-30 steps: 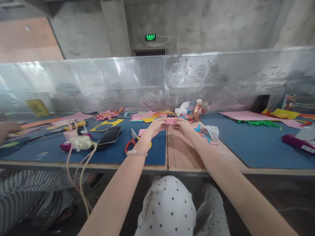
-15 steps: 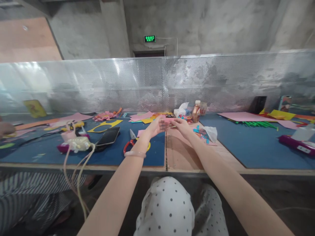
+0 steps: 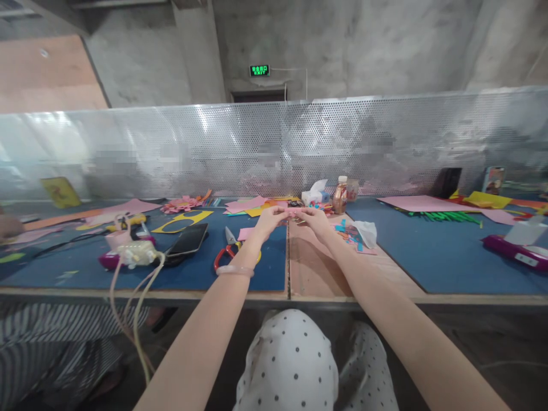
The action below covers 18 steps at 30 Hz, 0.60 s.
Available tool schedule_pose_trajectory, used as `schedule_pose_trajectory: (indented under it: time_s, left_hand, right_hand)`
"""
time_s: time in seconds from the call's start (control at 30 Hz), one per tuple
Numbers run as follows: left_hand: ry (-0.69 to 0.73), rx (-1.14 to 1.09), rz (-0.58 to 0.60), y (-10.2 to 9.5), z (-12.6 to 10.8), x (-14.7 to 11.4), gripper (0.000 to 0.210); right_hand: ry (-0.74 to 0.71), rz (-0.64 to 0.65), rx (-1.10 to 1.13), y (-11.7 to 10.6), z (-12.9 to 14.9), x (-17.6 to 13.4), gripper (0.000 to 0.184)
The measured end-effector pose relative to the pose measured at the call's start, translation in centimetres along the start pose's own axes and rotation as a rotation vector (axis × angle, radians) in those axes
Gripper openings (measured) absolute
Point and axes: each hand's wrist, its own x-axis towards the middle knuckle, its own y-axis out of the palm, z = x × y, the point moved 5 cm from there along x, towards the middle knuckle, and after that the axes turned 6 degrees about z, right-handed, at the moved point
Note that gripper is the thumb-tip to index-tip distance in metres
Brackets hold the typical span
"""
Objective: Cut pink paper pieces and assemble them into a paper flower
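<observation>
My left hand [image 3: 269, 221] and my right hand [image 3: 315, 221] meet over the middle of the table. Between them is a small piece of pink paper or foam [image 3: 294, 210], pinched at both ends by the fingers. How it is folded is too small to make out. Below my left forearm lie scissors [image 3: 225, 251] with red and yellow handles, partly covered by the arm. A small pink sheet [image 3: 245, 233] rests beside their blades.
Left of the scissors are a black phone [image 3: 188, 238] and a cream power strip [image 3: 136, 252] with hanging cords. A yellow sheet with cut-out holes [image 3: 184, 221] lies behind. Tissues [image 3: 315, 193], a bottle [image 3: 341, 195] and blue scraps [image 3: 357, 242] are at right. Another person's hand [image 3: 9, 222] is far left.
My left hand has turned from an open, raised palm to fingers curled on the pink piece. Both hands now hold it level between them.
</observation>
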Motion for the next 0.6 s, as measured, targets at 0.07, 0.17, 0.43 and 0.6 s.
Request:
schedule_pose_trajectory:
  time_s: [0.07,0.17,0.43,0.6]
  left_hand:
    - [0.004,0.021,-0.025,-0.08,-0.08,-0.05,0.032]
    - [0.0,0.032,-0.034,-0.09,-0.05,-0.03,0.033]
    - [0.003,0.033,-0.058,-0.08,-0.17,-0.06,0.03]
    - [0.014,0.043,-0.067,-0.15,-0.1,0.0,0.027]
  right_hand:
    - [0.003,0.0,-0.012,-0.11,-0.24,0.15,0.019]
    - [0.005,-0.003,-0.033,-0.29,-0.64,0.4,0.02]
    - [0.002,-0.014,-0.063,-0.27,-0.6,0.43,0.023]
    - [-0.006,-0.056,-0.098,-0.27,-0.38,0.37,0.025]
